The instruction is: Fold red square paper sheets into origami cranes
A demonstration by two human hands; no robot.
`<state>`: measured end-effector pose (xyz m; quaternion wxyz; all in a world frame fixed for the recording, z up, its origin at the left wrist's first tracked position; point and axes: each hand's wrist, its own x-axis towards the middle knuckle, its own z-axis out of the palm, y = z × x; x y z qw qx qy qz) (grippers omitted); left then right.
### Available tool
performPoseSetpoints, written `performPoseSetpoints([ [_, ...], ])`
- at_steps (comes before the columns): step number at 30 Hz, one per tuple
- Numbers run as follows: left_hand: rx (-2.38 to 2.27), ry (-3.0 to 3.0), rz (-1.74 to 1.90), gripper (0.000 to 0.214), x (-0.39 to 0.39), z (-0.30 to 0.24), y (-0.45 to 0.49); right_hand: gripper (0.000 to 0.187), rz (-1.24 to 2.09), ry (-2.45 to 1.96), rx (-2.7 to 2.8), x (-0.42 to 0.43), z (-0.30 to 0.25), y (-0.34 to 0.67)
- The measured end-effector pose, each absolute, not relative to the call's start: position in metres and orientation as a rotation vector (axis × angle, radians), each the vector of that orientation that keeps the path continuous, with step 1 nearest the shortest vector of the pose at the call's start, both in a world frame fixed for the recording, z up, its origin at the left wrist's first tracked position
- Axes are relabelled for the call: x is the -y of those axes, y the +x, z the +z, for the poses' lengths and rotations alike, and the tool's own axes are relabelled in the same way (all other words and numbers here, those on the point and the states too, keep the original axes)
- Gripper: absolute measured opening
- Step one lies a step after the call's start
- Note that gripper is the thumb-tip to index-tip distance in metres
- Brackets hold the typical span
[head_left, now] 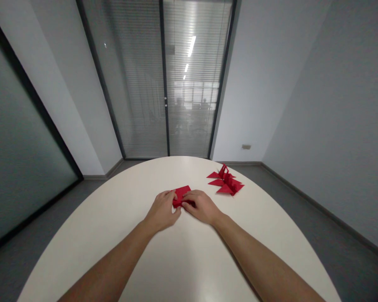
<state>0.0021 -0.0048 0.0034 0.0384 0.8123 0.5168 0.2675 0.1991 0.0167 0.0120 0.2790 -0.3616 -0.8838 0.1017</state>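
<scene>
A small folded sheet of red paper [183,191] lies on the white table between my hands. My left hand [164,211] grips its left side, with the fingers at the far edge and the thumb at the near edge. On the right side, my right hand [201,205] has its fingers bent and closed on the near right part of the paper. Both hands partly cover the sheet, so its lower folds are hard to make out. Several red origami cranes [227,181] stand bunched together to the right, beyond my right hand.
The round white table [164,260] curves away on both sides and ends just past the cranes. Behind it stands a glass door [141,84] with blinds. Pale walls [290,63] and a dark grey floor [290,188] surround the table.
</scene>
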Motion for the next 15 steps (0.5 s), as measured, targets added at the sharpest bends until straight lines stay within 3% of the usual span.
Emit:
performPoseSetpoints([
  [15, -1.603, 2.468, 0.836, 0.027, -0.0003, 0.0004, -0.0004, 0.025, 0.204, -1.112, 2.333, -0.0166, 0.0125, 0.2002],
])
